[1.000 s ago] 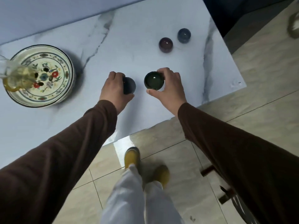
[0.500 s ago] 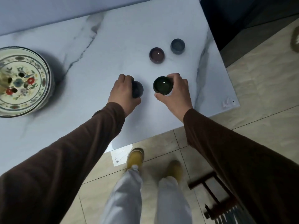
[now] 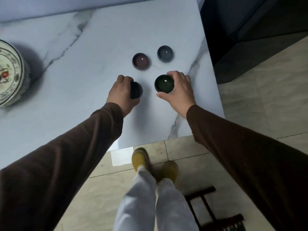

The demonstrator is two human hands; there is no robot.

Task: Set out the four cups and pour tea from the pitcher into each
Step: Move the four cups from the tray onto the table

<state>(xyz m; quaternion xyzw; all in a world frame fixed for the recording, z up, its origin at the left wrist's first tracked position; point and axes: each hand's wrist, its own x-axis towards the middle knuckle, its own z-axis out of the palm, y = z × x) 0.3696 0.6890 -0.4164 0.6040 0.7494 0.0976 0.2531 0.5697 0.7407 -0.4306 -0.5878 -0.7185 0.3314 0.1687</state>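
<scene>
Four small cups stand on the white marble table (image 3: 83, 52). My left hand (image 3: 120, 94) is wrapped around a dark cup (image 3: 137, 90), which it partly hides. To its right, my right hand (image 3: 179, 90) grips a dark green cup (image 3: 164, 83) from the right side; its mouth faces up. Farther back sit a purple cup (image 3: 141, 61) and a grey-blue cup (image 3: 165, 53), both upright and untouched. The pitcher is out of the frame.
A painted floral plate (image 3: 11, 75) pokes in at the left edge of the table. The table's right edge and near corner lie close to my right hand. Below are tiled floor, my feet in yellow shoes (image 3: 140, 158), and a dark wooden chair (image 3: 215, 214).
The view has swung right, so the plate slid to the left edge and the pitcher left the frame. Both hands carried their cups toward the purple and grey-blue cups at the back right.
</scene>
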